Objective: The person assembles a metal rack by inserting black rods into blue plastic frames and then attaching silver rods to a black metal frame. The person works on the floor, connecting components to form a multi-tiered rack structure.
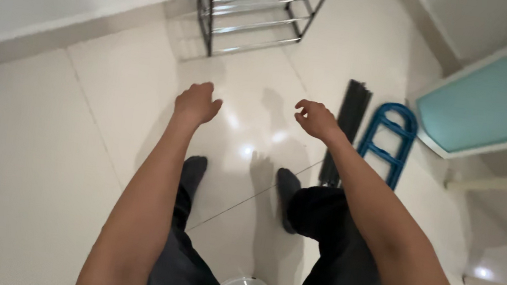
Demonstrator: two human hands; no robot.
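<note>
While both hands [197, 103] [315, 119] hover empty, rods [345, 131] lie near.

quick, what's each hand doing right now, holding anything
Left hand: loosely curled, empty, in the air.
Right hand: fingers half curled, empty, near the black rods.

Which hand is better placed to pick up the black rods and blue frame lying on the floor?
Probably the right hand. It hangs empty beside the black rods and blue frame, which lie on the floor to its right. The left hand, also empty, is on the far side, nearer the metal rack.
</note>
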